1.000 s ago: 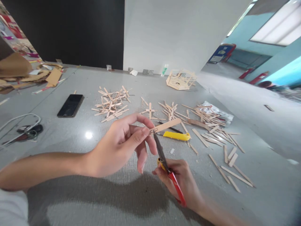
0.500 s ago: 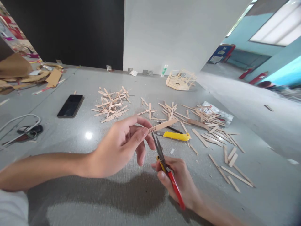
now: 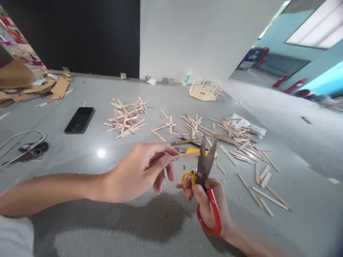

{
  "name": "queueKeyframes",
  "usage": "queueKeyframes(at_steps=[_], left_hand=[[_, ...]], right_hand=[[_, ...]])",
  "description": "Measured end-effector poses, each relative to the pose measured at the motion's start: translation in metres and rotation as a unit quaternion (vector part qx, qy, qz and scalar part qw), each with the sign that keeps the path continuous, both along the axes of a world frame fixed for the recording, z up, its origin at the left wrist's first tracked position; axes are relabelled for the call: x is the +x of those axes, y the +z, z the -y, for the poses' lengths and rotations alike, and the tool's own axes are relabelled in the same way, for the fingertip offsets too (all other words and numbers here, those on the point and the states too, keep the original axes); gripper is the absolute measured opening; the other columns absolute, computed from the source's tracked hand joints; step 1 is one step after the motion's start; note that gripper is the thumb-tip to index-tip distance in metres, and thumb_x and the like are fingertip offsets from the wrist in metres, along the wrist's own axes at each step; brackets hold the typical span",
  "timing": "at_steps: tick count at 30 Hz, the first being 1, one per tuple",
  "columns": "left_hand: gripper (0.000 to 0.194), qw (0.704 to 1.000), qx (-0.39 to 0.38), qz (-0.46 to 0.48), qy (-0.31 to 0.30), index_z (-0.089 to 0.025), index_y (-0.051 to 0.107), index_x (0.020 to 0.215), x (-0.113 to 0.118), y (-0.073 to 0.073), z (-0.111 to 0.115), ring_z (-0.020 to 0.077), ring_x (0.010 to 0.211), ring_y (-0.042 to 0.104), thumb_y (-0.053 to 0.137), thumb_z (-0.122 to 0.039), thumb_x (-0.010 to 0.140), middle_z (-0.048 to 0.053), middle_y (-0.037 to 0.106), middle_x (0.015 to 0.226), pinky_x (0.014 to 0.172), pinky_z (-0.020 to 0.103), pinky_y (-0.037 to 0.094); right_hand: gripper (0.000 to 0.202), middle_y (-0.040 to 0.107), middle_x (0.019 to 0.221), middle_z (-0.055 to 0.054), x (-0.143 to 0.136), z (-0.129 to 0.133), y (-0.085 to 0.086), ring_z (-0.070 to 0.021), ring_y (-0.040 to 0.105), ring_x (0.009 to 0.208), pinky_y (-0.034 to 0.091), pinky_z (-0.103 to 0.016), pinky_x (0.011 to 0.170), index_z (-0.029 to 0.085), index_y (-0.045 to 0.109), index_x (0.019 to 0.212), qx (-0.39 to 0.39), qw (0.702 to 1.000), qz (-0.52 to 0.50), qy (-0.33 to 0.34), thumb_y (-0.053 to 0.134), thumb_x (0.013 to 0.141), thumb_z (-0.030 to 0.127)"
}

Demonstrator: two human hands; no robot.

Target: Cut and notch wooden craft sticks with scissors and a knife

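Short of the surface's (image 3: 93,150) far edge, we're pinching the wooden stick (image 3: 186,156) with our left hand (image 3: 139,173), gripping opened scissors (image 3: 203,176) with our right hand (image 3: 204,206), fingertips (image 3: 167,159) ideally clear.

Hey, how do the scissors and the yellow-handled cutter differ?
The scissors are held up in the right hand, while the yellow-handled cutter lies on the table, partly hidden. The scissors have two loop handles, one red and one yellow; the cutter has one straight handle. Both show yellow on their handles.
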State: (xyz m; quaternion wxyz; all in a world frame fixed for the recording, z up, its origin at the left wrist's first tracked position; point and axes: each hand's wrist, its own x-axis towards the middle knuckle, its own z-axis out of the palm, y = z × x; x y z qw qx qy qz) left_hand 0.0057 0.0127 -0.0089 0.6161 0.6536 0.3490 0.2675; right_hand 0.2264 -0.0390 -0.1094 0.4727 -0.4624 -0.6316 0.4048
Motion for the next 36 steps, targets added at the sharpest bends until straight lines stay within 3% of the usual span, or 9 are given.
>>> queueKeyframes(at_steps=[4, 10, 15, 18, 21, 25, 32, 36], left_hand=[[0.021, 1.000, -0.006, -0.009, -0.009, -0.016, 0.056, 0.101, 0.000, 0.000, -0.001, 0.0051, 0.048, 0.058, 0.044, -0.033, 0.108, 0.000, 0.067, 0.080, 0.049, 0.017, 0.042], [0.022, 1.000, -0.016, -0.005, -0.015, -0.018, 0.050, 0.097, 0.001, 0.001, 0.001, 0.0060, 0.049, 0.060, 0.043, -0.036, 0.108, 0.000, 0.068, 0.081, 0.049, 0.018, 0.042], [0.024, 1.000, 0.009, -0.001, 0.003, -0.021, 0.043, 0.102, 0.000, -0.002, 0.002, 0.0083, 0.050, 0.059, 0.041, -0.045, 0.108, 0.000, 0.068, 0.078, 0.050, 0.020, 0.043], [0.025, 1.000, 0.010, -0.006, -0.016, -0.023, 0.040, 0.102, 0.001, -0.006, 0.004, 0.0091, 0.051, 0.059, 0.041, -0.047, 0.108, 0.001, 0.069, 0.080, 0.050, 0.020, 0.043], [0.025, 0.999, -0.010, -0.009, -0.043, -0.024, 0.036, 0.103, 0.004, -0.010, 0.007, 0.0093, 0.051, 0.058, 0.041, -0.048, 0.108, 0.000, 0.068, 0.080, 0.050, 0.021, 0.046], [0.027, 0.998, -0.047, -0.007, -0.048, -0.025, 0.030, 0.109, 0.007, -0.015, 0.013, 0.0082, 0.048, 0.056, 0.041, -0.049, 0.107, -0.002, 0.065, 0.078, 0.049, 0.020, 0.046], [0.035, 0.994, -0.098, 0.018, -0.049, -0.023, 0.034, 0.097, 0.012, -0.024, 0.016, 0.0102, 0.050, 0.060, 0.048, -0.055, 0.103, 0.000, 0.066, 0.072, 0.047, 0.019, 0.049], [0.033, 0.993, -0.095, 0.010, -0.065, -0.020, 0.045, 0.094, 0.011, -0.020, 0.011, 0.0122, 0.058, 0.065, 0.056, -0.050, 0.101, 0.003, 0.070, 0.076, 0.053, 0.021, 0.052]], right_hand=[[0.046, 0.053, 0.056, 0.001, -0.001, 0.000, 0.003, -0.0163, 0.056, 0.054, 0.059, -0.034, 0.064, 0.020, 0.063, 0.077, 0.012, 1.000, 0.005, -0.004, 0.054, 0.097, 0.060], [0.051, 0.049, 0.053, 0.003, -0.002, 0.001, 0.005, -0.0114, 0.042, 0.045, 0.052, -0.030, 0.056, 0.019, 0.060, 0.073, 0.013, 0.999, 0.031, 0.016, 0.051, 0.098, 0.062], [0.050, 0.058, 0.066, -0.002, -0.001, 0.007, 0.000, -0.0163, 0.055, 0.056, 0.048, -0.030, 0.055, 0.017, 0.064, 0.086, 0.022, 0.998, 0.051, 0.030, 0.049, 0.098, 0.063], [0.051, 0.058, 0.069, -0.002, -0.003, 0.011, 0.000, -0.0157, 0.054, 0.057, 0.045, -0.030, 0.055, 0.017, 0.063, 0.089, 0.012, 0.996, 0.066, 0.059, 0.048, 0.098, 0.065], [0.054, 0.053, 0.065, -0.001, -0.008, 0.013, 0.008, -0.0136, 0.047, 0.053, 0.038, -0.028, 0.050, 0.018, 0.058, 0.082, -0.004, 0.993, 0.067, 0.102, 0.044, 0.097, 0.068], [0.058, 0.048, 0.063, 0.001, -0.014, 0.014, 0.024, -0.0128, 0.040, 0.051, 0.035, -0.028, 0.049, 0.020, 0.057, 0.084, -0.024, 0.992, 0.056, 0.110, 0.040, 0.097, 0.073], [0.055, 0.057, 0.068, -0.005, -0.021, 0.017, 0.034, -0.0196, 0.055, 0.064, 0.050, -0.032, 0.060, 0.022, 0.055, 0.082, -0.032, 0.991, 0.029, 0.126, 0.038, 0.098, 0.072], [0.053, 0.057, 0.068, -0.005, -0.020, 0.016, 0.032, -0.0189, 0.053, 0.062, 0.051, -0.032, 0.061, 0.022, 0.057, 0.081, -0.021, 0.993, 0.016, 0.117, 0.040, 0.098, 0.069]])
